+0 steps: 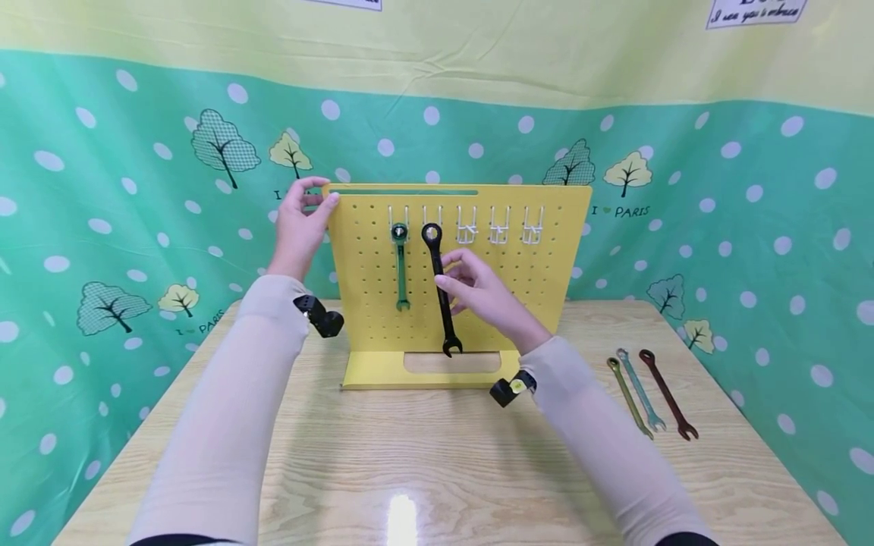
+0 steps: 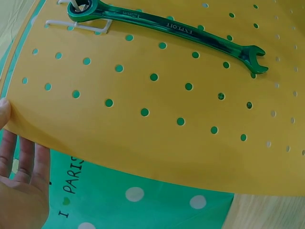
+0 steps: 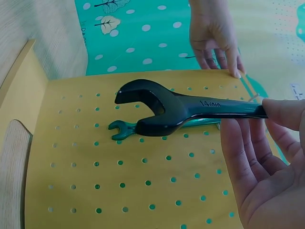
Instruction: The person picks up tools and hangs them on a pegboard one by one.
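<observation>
The right hand (image 1: 478, 288) has the black wrench (image 1: 444, 300) by its shaft, thumb and fingers closed on it in a pinch, the rest of the hand half open. The wrench lies on the hand's left side, its ring end above the grip and its open-ended jaw below. Its long axis is near upright, the ring at top and the lower end leaning slightly right. The ring is at the second hook (image 1: 440, 216) of the yellow board (image 1: 369, 326); whether it hangs there I cannot tell.

The left hand (image 1: 300, 227) pinches the board's upper left corner, thumb in front and fingers behind. Just left of the black wrench, the green wrench (image 1: 401, 273) hangs straight down, ring uppermost. On the counter (image 1: 355, 455), right of the right arm, lie an olive wrench (image 1: 626, 393), a pale teal wrench (image 1: 639, 387) and a brown wrench (image 1: 667, 391), side by side, jaws toward the person.
</observation>
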A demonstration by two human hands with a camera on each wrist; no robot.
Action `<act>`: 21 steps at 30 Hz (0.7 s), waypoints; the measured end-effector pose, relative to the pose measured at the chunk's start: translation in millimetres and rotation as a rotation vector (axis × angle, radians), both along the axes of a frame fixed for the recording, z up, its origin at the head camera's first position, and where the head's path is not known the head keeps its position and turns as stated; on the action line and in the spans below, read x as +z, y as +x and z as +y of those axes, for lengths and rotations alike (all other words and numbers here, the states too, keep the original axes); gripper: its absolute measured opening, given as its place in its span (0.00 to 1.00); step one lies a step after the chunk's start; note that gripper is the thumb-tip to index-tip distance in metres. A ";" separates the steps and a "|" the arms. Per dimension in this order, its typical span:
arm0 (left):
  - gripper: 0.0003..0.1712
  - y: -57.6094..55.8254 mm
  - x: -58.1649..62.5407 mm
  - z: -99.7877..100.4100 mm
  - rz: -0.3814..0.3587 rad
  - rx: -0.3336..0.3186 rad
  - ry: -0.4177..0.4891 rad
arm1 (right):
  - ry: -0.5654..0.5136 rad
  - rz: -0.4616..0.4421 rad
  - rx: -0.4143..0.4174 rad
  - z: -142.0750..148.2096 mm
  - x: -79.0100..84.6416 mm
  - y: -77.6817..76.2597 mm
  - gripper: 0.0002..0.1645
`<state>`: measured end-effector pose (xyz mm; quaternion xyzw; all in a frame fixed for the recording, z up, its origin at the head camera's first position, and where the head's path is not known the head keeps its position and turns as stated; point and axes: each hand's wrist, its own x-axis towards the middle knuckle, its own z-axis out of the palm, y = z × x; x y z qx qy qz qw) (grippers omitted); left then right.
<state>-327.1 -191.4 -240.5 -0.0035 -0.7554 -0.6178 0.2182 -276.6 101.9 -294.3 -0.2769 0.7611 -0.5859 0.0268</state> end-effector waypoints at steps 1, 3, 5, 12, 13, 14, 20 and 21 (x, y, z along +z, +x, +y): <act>0.19 0.0 0.0 0.1 0.001 0.001 -0.002 | 0.001 0.000 -0.001 -0.8 0.2 -0.7 0.17; 0.19 0.0 -0.2 0.1 0.004 0.001 -0.003 | 0.003 0.000 -0.002 -2.7 0.9 -1.4 0.16; 0.20 0.0 -0.5 0.1 0.007 0.001 -0.002 | -0.001 -0.003 -0.001 -4.4 0.7 -2.6 0.16; 0.19 -0.6 -0.9 0.4 0.004 -0.002 0.002 | 0.002 -0.039 -0.012 -7.4 -3.9 -8.0 0.16; 0.19 -0.7 -1.0 0.4 0.003 0.000 0.001 | 0.004 -0.045 -0.015 -7.5 -5.0 -9.0 0.16; 0.19 -0.7 -0.9 0.4 0.002 0.002 -0.001 | 0.005 -0.050 -0.018 -7.5 -6.1 -9.9 0.16; 0.19 -0.4 -0.5 0.1 -0.001 0.001 0.004 | 0.005 -0.088 -0.033 -8.1 -12.2 -14.9 0.17; 0.19 -0.2 -0.4 0.0 -0.002 0.001 0.006 | 0.003 -0.095 -0.034 -8.4 -13.1 -15.8 0.17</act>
